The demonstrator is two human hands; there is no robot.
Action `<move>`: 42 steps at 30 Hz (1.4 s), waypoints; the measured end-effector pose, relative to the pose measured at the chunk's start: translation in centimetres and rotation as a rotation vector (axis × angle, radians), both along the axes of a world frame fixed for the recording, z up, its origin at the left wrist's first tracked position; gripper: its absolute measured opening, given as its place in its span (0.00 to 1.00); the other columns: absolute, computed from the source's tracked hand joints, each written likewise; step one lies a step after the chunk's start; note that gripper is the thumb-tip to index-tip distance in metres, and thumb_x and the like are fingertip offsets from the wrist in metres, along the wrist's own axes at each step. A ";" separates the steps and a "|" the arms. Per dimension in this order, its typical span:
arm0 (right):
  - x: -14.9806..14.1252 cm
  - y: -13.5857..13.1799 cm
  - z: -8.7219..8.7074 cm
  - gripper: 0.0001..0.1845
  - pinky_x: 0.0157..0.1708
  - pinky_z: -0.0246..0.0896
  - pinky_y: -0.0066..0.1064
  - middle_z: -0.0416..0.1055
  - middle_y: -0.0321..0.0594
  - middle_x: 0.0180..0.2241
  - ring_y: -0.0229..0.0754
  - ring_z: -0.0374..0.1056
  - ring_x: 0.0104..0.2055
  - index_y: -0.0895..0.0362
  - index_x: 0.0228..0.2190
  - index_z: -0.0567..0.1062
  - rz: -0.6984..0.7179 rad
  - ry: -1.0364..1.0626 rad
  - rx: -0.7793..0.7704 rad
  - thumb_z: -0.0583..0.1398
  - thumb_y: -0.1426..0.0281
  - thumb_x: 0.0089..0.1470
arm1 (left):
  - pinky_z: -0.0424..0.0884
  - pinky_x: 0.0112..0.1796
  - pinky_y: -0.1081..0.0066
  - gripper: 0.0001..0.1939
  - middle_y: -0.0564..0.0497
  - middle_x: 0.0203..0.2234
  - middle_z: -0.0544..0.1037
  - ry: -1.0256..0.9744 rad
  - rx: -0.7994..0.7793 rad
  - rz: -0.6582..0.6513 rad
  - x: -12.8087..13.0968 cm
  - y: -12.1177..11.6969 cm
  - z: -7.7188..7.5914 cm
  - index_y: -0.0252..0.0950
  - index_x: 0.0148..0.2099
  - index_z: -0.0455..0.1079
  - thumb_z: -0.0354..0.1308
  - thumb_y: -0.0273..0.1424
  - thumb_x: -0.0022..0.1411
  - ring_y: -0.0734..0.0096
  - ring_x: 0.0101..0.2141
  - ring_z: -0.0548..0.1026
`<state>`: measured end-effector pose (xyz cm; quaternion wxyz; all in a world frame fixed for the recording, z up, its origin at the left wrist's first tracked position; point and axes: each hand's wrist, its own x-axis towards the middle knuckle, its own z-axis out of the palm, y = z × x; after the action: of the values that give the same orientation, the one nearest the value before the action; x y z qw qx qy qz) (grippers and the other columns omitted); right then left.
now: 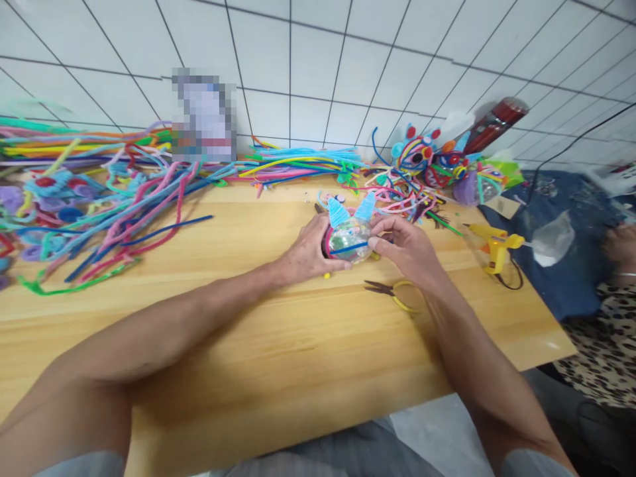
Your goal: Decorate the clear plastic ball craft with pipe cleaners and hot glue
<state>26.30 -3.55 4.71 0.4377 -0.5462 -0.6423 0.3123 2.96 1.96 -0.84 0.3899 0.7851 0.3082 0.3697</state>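
Note:
A clear rounded plastic bottle [348,233] lies on its side above the table, with two light-blue pipe-cleaner ears [339,211] on top. My left hand [315,246] is wrapped round its left end, where a pink band shows. Across the front of the bottle runs a dark blue pipe cleaner [350,248]. Its right end is pinched between the thumb and fingers of my right hand [400,242]. Just below that hand lie pliers with yellow handles [397,291] on the wooden table [278,351].
Heaps of coloured pipe cleaners [144,199] cover the left and back. Decorated figures [422,156] and a red cylinder [497,122] stand at the back right. A yellow glue gun [497,246] sits near the right edge. Another person's hand [622,248] shows at far right.

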 end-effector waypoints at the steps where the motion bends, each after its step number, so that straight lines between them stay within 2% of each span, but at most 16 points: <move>1: -0.1 -0.1 0.1 0.08 0.46 0.69 0.40 0.77 0.39 0.41 0.48 0.74 0.47 0.51 0.31 0.77 -0.004 -0.014 0.008 0.70 0.64 0.50 | 0.70 0.62 0.46 0.43 0.40 0.57 0.73 -0.002 0.011 -0.011 -0.1 0.1 0.0 0.37 0.63 0.65 0.77 0.42 0.49 0.46 0.59 0.73; 3: -0.3 -0.2 0.2 0.07 0.46 0.69 0.40 0.77 0.39 0.41 0.47 0.74 0.47 0.51 0.31 0.77 -0.012 -0.045 0.025 0.69 0.64 0.51 | 0.69 0.63 0.47 0.42 0.39 0.60 0.72 -0.036 0.012 -0.061 -0.3 0.4 0.1 0.38 0.65 0.65 0.76 0.42 0.51 0.46 0.61 0.72; 6: -0.6 -0.5 0.2 0.06 0.43 0.70 0.39 0.77 0.39 0.41 0.46 0.74 0.45 0.52 0.31 0.77 -0.039 -0.076 0.052 0.68 0.65 0.52 | 0.66 0.66 0.48 0.47 0.36 0.65 0.69 -0.099 -0.054 -0.132 -0.5 0.9 0.2 0.38 0.69 0.61 0.76 0.42 0.52 0.45 0.65 0.69; 11: -1.0 -0.6 0.1 0.06 0.42 0.70 0.38 0.77 0.39 0.41 0.46 0.73 0.45 0.51 0.31 0.76 -0.068 -0.088 0.070 0.68 0.65 0.52 | 0.67 0.67 0.50 0.49 0.36 0.66 0.70 -0.156 -0.134 -0.204 -0.5 1.0 0.7 0.37 0.70 0.60 0.77 0.44 0.51 0.45 0.65 0.70; 15: -1.2 -0.8 0.0 0.06 0.42 0.70 0.38 0.77 0.39 0.41 0.46 0.73 0.45 0.51 0.31 0.77 -0.069 -0.071 0.075 0.68 0.65 0.52 | 0.68 0.65 0.48 0.53 0.36 0.63 0.73 -0.140 -0.170 -0.153 -0.1 0.7 0.8 0.36 0.68 0.62 0.80 0.46 0.46 0.43 0.63 0.72; 20: -0.9 -0.6 0.1 0.06 0.41 0.70 0.37 0.76 0.39 0.40 0.45 0.72 0.44 0.52 0.31 0.76 -0.054 -0.071 0.060 0.68 0.65 0.51 | 0.73 0.61 0.52 0.50 0.37 0.62 0.75 -0.185 -0.214 -0.163 0.2 0.7 0.6 0.36 0.68 0.62 0.79 0.47 0.49 0.45 0.60 0.76; 25: -0.3 0.0 0.3 0.09 0.37 0.69 0.35 0.76 0.38 0.38 0.43 0.72 0.40 0.53 0.31 0.77 -0.006 -0.032 -0.010 0.69 0.63 0.50 | 0.73 0.60 0.52 0.50 0.37 0.61 0.75 -0.173 -0.230 -0.164 -0.1 1.3 0.3 0.35 0.67 0.64 0.79 0.48 0.48 0.45 0.61 0.75; 31: 0.2 0.1 0.0 0.13 0.34 0.68 0.34 0.76 0.35 0.34 0.40 0.71 0.31 0.53 0.32 0.77 -0.024 0.033 -0.105 0.71 0.60 0.49 | 0.73 0.62 0.51 0.50 0.39 0.61 0.74 -0.205 -0.259 -0.171 -0.1 1.7 -0.3 0.36 0.66 0.64 0.79 0.48 0.47 0.46 0.62 0.74; 35: 0.4 -0.1 -0.7 0.13 0.34 0.67 0.34 0.77 0.35 0.33 0.40 0.71 0.32 0.53 0.31 0.76 -0.037 0.053 -0.070 0.70 0.60 0.49 | 0.72 0.62 0.50 0.49 0.39 0.59 0.76 -0.222 -0.294 -0.181 0.0 1.6 -0.4 0.36 0.65 0.64 0.79 0.49 0.48 0.46 0.61 0.75; 42: 0.7 -1.1 -0.7 0.07 0.37 0.68 0.37 0.78 0.36 0.31 0.43 0.72 0.34 0.52 0.32 0.78 -0.062 -0.101 0.001 0.66 0.62 0.55 | 0.72 0.62 0.51 0.49 0.39 0.60 0.75 -0.212 -0.262 -0.181 -0.1 1.6 -0.4 0.37 0.66 0.64 0.79 0.48 0.48 0.46 0.62 0.74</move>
<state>26.95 -4.60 3.99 0.4146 -0.5808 -0.6464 0.2701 2.84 3.60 -1.22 0.5509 0.7086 0.2389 0.3705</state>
